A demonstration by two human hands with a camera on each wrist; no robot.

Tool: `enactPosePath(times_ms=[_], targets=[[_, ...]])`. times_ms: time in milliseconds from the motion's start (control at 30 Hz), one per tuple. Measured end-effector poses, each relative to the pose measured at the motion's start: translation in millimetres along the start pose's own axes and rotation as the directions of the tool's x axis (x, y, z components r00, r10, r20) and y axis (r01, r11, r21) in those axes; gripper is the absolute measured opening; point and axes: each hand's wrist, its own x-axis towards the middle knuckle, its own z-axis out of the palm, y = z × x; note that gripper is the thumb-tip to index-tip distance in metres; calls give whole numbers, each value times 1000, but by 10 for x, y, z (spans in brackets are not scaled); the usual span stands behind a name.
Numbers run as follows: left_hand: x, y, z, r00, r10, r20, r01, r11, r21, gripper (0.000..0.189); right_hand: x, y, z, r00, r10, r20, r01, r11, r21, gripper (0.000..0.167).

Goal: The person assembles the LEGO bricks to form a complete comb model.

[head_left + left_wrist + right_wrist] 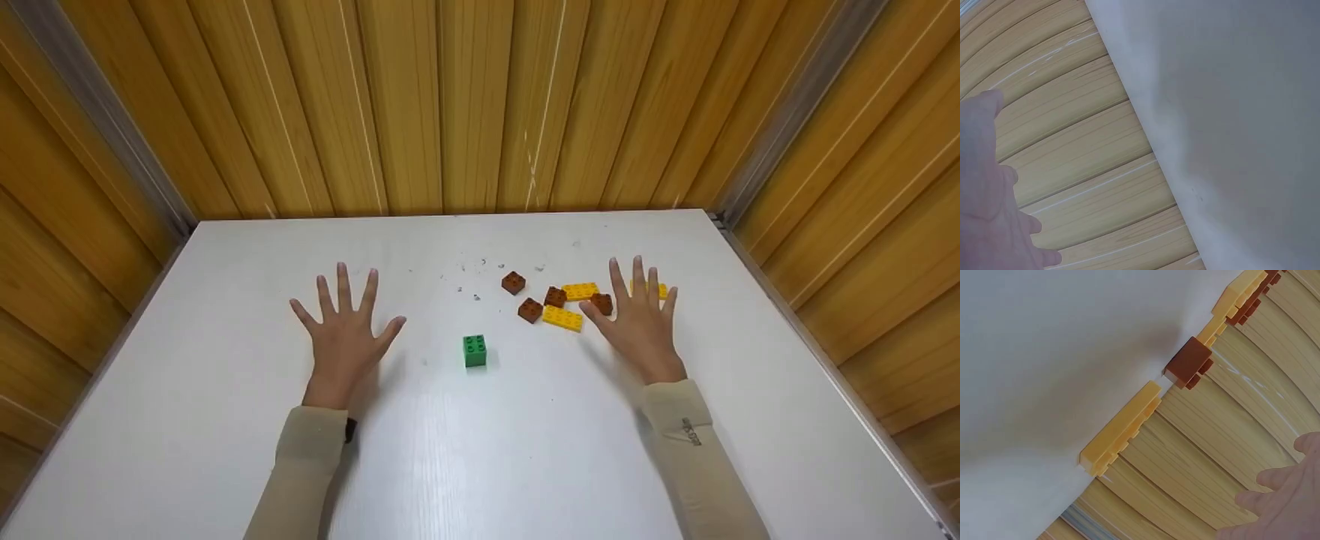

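Both hands are held out above the white table with fingers spread and nothing in them. To the left is my left hand (345, 345), also partly visible at the edge of the left wrist view. My right hand (641, 330) hovers by a loose group of toy bricks and partly covers a yellow brick (662, 290). A brown brick (601, 304) lies beside its thumb; in the right wrist view a brown brick (1189, 360) and a yellow brick (1120, 427) stand near the fingers. Between the hands sits a green brick (475, 351), studs up, touched by neither.
More brown bricks (514, 283) and yellow bricks (562, 318) lie right of centre on the table (465, 465). Small dark specks dot the surface farther back. Wood-patterned panels (472, 105) wall the table at the back and both sides.
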Motion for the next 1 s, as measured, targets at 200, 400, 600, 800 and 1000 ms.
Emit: enactPosePath(times_ms=[200, 400, 600, 800, 1000], targets=[[30, 28, -47, 999, -5, 40, 7, 998, -62, 82, 16, -10, -72, 1000, -18, 3, 18, 1000, 23, 92], [38, 45, -115, 994, -9, 109, 30, 982, -189, 88, 41, 7, -132, 1000, -30, 4, 29, 997, 76, 85], [46, 74, -135, 965, -1, 262, 119, 892, -436, 99, 82, 65, -190, 994, -13, 105, -16, 961, 275, 82], [12, 119, -69, 929, 63, 366, 217, 706, -674, 94, 149, 145, -175, 981, -30, 192, -53, 910, 410, 80], [-55, 184, 58, 911, 149, 383, 238, 570, -787, 89, 226, 255, -132, 970, -44, 241, -75, 882, 465, 81]])
